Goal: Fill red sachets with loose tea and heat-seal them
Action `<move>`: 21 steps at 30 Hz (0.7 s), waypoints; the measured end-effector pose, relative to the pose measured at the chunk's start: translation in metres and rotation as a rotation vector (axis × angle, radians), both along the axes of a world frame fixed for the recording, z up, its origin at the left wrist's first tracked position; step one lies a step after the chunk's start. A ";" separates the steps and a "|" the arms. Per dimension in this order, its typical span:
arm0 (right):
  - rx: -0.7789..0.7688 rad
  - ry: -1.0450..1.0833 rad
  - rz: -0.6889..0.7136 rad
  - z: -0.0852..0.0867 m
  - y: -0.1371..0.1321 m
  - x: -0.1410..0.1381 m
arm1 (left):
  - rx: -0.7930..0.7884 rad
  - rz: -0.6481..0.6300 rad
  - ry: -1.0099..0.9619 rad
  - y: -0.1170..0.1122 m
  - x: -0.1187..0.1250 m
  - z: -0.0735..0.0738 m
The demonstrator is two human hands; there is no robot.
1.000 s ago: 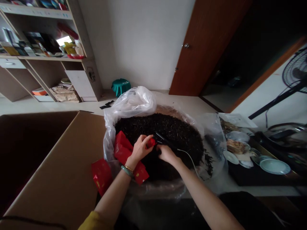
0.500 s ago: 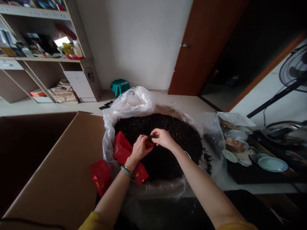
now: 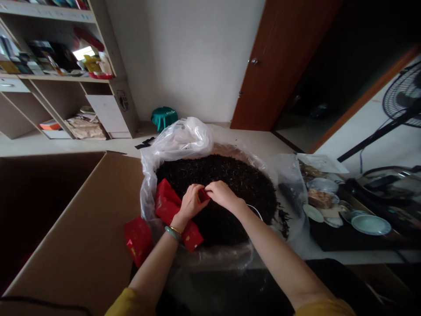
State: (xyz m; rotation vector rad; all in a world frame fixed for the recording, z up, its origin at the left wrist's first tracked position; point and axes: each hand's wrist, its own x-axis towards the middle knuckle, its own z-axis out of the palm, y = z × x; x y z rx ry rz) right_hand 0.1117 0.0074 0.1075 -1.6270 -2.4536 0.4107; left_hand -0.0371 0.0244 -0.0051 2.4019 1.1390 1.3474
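My left hand (image 3: 191, 202) is closed around a small red packet (image 3: 203, 195), held upright over a heap of dark, twisted dried leaves (image 3: 230, 171) that look like loose tea. The fingers of my right hand (image 3: 222, 194) are pinched together at the packet's mouth; what is between them is hidden. The leaves fill a wide round container lined with clear plastic (image 3: 147, 184). Under my left wrist, more red packets (image 3: 167, 202) lie on the leaves and the near rim. Another red packet (image 3: 138, 239) rests outside the liner.
A large open cardboard box (image 3: 85, 219) stands at the left. To the right are a clear plastic bag (image 3: 292, 184), a shallow pale bowl (image 3: 371, 224) and a jar of brown pieces (image 3: 320, 198). A teal-covered bin (image 3: 164, 117) and a standing fan (image 3: 403, 94) are farther off.
My right fingers have brought a pinch of dark leaves down to the mouth of the red packet, where the leaves no longer show. My left hand has stayed nearly still.
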 end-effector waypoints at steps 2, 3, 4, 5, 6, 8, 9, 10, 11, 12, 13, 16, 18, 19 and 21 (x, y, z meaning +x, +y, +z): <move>0.007 -0.002 0.021 0.001 0.000 -0.001 | -0.006 0.010 -0.012 0.000 0.000 0.000; 0.015 0.012 0.022 0.001 0.000 -0.001 | -0.016 0.023 -0.020 0.001 0.000 0.000; 0.018 0.030 0.018 0.002 0.000 -0.001 | -0.030 0.038 -0.027 0.001 0.000 0.000; 0.016 0.049 0.013 0.002 0.001 -0.001 | -0.048 0.052 -0.027 0.001 0.000 0.001; 0.009 0.066 0.008 0.002 0.001 -0.002 | -0.065 0.062 -0.018 0.001 0.000 0.001; -0.003 0.112 -0.002 0.002 0.002 -0.001 | -0.084 0.077 0.021 0.002 0.001 0.002; -0.002 0.148 -0.014 0.002 0.002 0.000 | -0.086 0.083 0.041 0.002 0.001 0.003; 0.005 0.195 -0.036 0.002 0.002 0.002 | -0.085 0.092 0.055 0.003 0.001 0.003; 0.015 0.251 -0.069 0.001 0.001 0.005 | -0.087 0.102 0.056 0.003 0.000 0.003; 0.026 0.312 -0.113 -0.001 0.000 0.009 | -0.093 0.115 0.044 0.004 0.000 0.002; 0.035 0.368 -0.160 -0.003 -0.001 0.014 | -0.104 0.128 0.020 0.004 -0.001 0.002; 0.063 0.462 -0.225 -0.014 -0.009 0.027 | -0.162 0.145 -0.073 0.005 -0.002 0.001; 0.162 0.490 -0.209 -0.025 -0.015 0.029 | -0.203 0.128 -0.121 0.004 -0.002 0.000; 0.224 0.497 -0.191 -0.031 -0.017 0.027 | -0.219 0.116 -0.134 0.004 -0.002 0.000; 0.298 0.477 -0.149 -0.042 -0.019 0.018 | -0.241 0.089 -0.140 0.003 -0.002 0.001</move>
